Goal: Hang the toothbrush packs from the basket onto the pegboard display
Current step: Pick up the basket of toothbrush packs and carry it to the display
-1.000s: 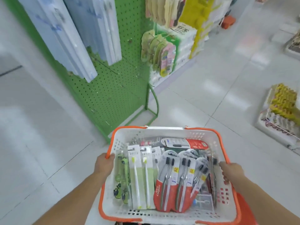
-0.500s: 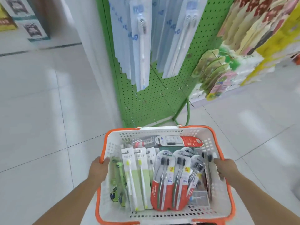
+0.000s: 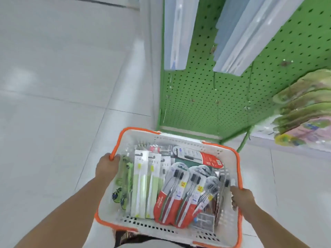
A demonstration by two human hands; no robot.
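Fingers of my left hand (image 3: 107, 167) curl over the orange rim on the left side of the basket (image 3: 180, 142); my right hand (image 3: 241, 198) grips the right rim the same way. Toothbrush packs (image 3: 170, 192) lie inside it (pale green ones toward the left, red-and-black ones toward the right). Beyond the basket's far edge stands the green pegboard (image 3: 197, 101), with clear hanging packs (image 3: 176, 33) up on it, above a white tiled floor (image 3: 53, 86).

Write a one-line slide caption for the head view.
Both hands, left and right, grip the rims of a basket of toothbrush packs before a green pegboard.
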